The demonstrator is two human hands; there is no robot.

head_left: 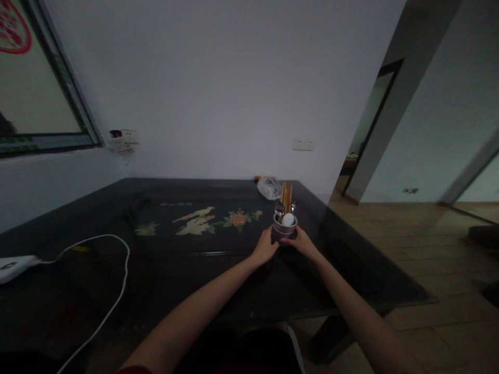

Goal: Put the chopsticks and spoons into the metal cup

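Note:
A small round utensil holder (284, 229), grey with a pale rim, is upright at the right part of the dark table. Wooden chopsticks (287, 196), a metal spoon (279, 208) on the left, another shiny spoon (293, 205) on the right and a white spoon (288, 219) stand in it. My left hand (266, 246) is wrapped round its left side, and my right hand (303, 241) grips its right side. Both thumbs lie across the front, near the bottom. The far fingers are hidden behind the holder.
Behind the holder a crumpled clear plastic bag (269, 188) lies by the wall. The dark table (163, 270) bears a bird-and-flower picture. On the left, a white cable (125, 275) runs from a white power strip (17, 267). Wall sockets (303, 144) are above the table.

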